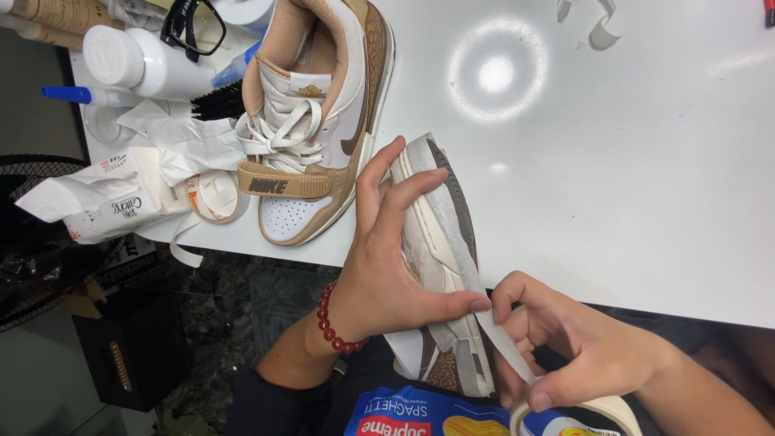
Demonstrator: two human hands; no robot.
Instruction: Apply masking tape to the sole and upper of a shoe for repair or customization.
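My left hand (387, 258) grips a white and tan sneaker (440, 242) turned on its side, fingers spread over the upper and thumb pressing tape onto the sole edge. A strip of pale masking tape (452, 218) runs along the cream midsole. My right hand (565, 339) holds the tape roll (581, 412) low at the frame's bottom and pinches the strip stretched off it. A red bead bracelet (331, 319) circles my left wrist. The matching second sneaker (319, 113) stands upright on the white table (630, 178), apart from both hands.
At the table's left lie a tissue pack (105, 202), another tape roll (218, 196), white bottles (137, 60), a black brush (218, 101) and black glasses (192, 28). Torn tape scraps (597, 28) lie at the far edge. A dark box (133, 347) sits on the floor.
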